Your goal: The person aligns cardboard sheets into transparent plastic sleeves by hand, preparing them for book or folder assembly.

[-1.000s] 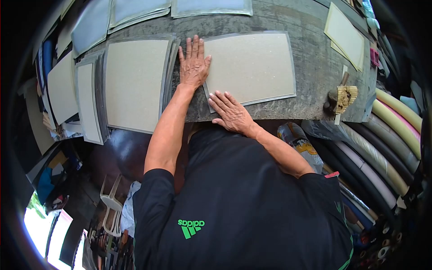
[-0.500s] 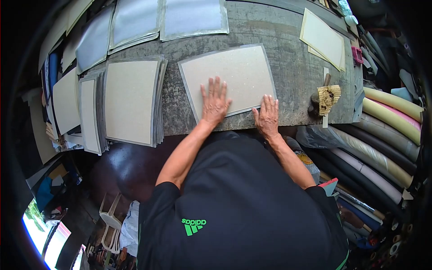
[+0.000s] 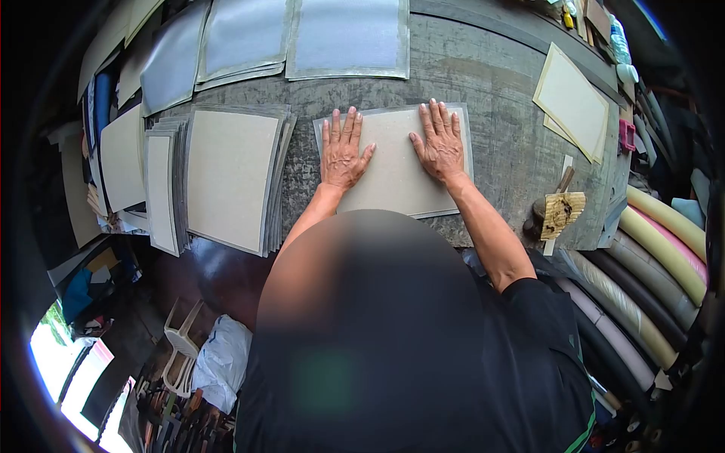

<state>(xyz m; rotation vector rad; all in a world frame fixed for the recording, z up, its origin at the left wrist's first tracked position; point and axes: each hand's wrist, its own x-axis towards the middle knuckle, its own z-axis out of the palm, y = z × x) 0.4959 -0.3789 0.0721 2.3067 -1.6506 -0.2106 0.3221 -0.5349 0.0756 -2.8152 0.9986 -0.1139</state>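
Note:
A beige board with a grey border [image 3: 396, 170] lies on the worn grey table [image 3: 483, 87], close to its front edge. My left hand [image 3: 345, 155] rests flat on the left part of the board, its fingers spread and pointing away from me. On the right part, my right hand [image 3: 439, 143] lies palm down with fingers stretched out and reaching toward the far edge. Neither hand grips anything. The near left corner of the board is hidden behind my arm and the blurred area.
Stacks of bordered boards [image 3: 230, 174] stand left of the board. Silvery sheets [image 3: 347, 38] lie along the far side. Two cream sheets [image 3: 574, 98] are at the far right, and a yellowish block [image 3: 563, 215] sits near the right front. Rolls of material [image 3: 657, 253] lie beyond.
Both hands have moved to the far part of the board, the right one from its near edge. The board now lies straighter. The camera view has shifted.

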